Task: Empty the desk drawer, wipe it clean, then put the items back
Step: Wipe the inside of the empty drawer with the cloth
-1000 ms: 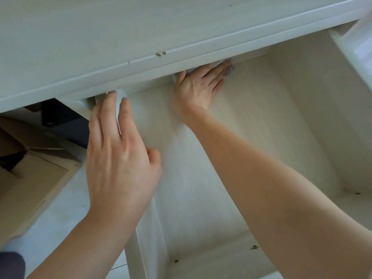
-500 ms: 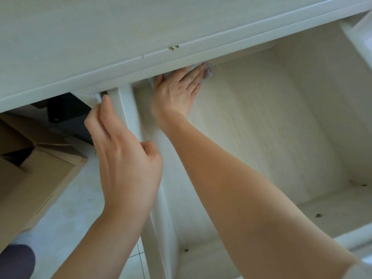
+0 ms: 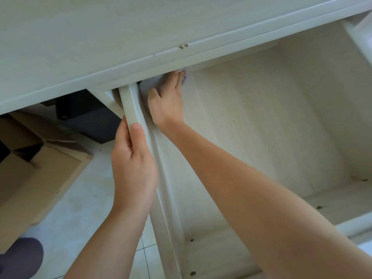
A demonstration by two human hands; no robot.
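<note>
A: Head view: what edges are seen, and how much open room?

B: A pale drawer (image 3: pixel 261 127) is seen pulled out from under the surface (image 3: pixel 100 33), whose front edge crosses the far side of the scene. The drawer floor is bare from the middle to the right wall and to the near wall. The far left corner is overhung by the surface edge, so little room is left there. A cardboard box (image 3: pixel 36 174) is seen on the floor to the left, well apart from the drawer.

A: How is the left hand placed?

B: The left hand (image 3: pixel 133 164) is clamped on the top edge of the drawer's left wall, thumb on the inner side, fingers (image 3: pixel 120 133) curled over the outer side.

A: And the cloth relative to the right hand?

B: A grey cloth (image 3: pixel 154 83) is pressed into the far left corner under the right hand (image 3: pixel 168 103). The fingers (image 3: pixel 177 81) are held straight and close together, laid flat on it; the cloth shows to their left and at their tips.
</note>
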